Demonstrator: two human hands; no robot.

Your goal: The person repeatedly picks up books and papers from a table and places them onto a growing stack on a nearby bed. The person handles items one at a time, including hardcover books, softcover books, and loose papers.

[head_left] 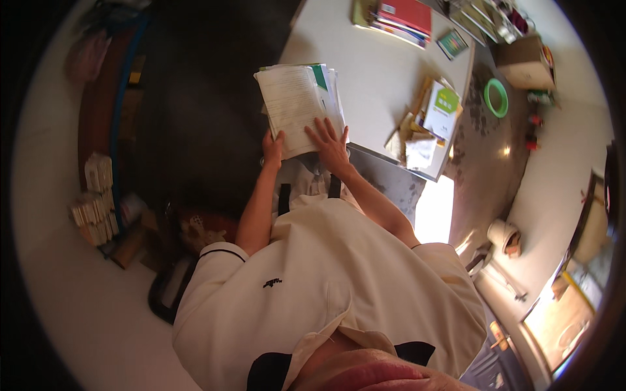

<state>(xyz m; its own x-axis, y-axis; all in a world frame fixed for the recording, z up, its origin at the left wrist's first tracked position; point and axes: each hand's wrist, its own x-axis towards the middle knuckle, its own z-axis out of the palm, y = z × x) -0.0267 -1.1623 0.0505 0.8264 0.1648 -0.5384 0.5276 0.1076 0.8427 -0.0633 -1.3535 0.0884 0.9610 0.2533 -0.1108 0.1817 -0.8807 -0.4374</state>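
Note:
A stack of papers and booklets (291,110) is held in front of me, near the left edge of the white-topped table. The top sheet is creased and bears lines of writing. A green-and-white cover shows beneath it at the upper right. My left hand (272,149) grips the lower left side of the stack, thumb on top and the other fingers hidden underneath. Palm down, my right hand (333,146) lies across the lower right part of the pile with its fingers spread.
On the white table (362,93) are a pile of red-covered books (405,19), a small green book (452,44) and loose booklets (440,110). A green basin (496,97) is on the floor beyond. Shelved books (95,200) and a black chair armrest (164,293) are to my left.

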